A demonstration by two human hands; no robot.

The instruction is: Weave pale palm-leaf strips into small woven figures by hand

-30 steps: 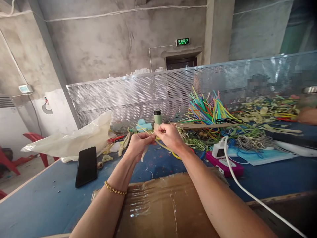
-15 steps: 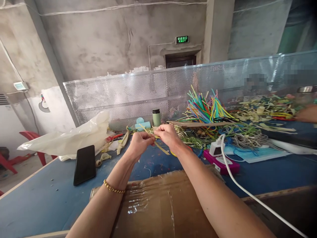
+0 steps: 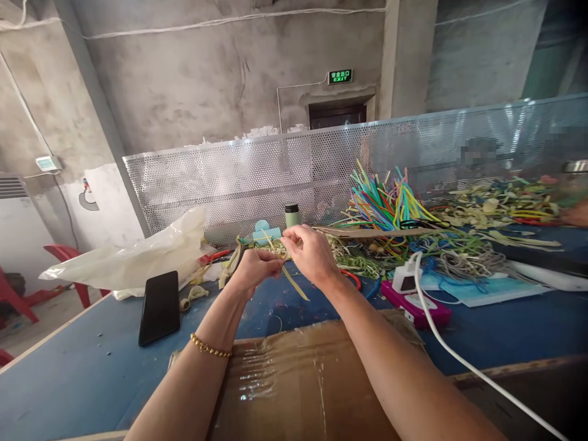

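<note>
My left hand (image 3: 258,268) is closed in a pinch on a thin pale-yellow strip (image 3: 296,285). One end of the strip slants down to the right over the blue table; the other sticks up past the fingers. My right hand (image 3: 311,254) is beside it, a little higher, thumb and forefinger pinched together. Whatever lies between those right fingertips is too small to make out. Behind the hands stand a green bottle with a black lid (image 3: 293,215) and a light-blue roll-shaped item (image 3: 266,236). Below my forearms lies a taped cardboard piece (image 3: 294,380).
A black phone (image 3: 159,308) and a cream plastic sheet (image 3: 138,251) lie to the left. Colourful strips (image 3: 386,199) are bunched at the back right, near tangled cords. A magenta box (image 3: 416,304) with a white charger and cable is at right. Another person's blurred hand (image 3: 576,213) shows far right.
My right hand has lifted slightly and its fingertips have shifted up and away from the left hand's. The strip stays in my left hand, its lower end tipped slightly further down. The view shifted slightly.
</note>
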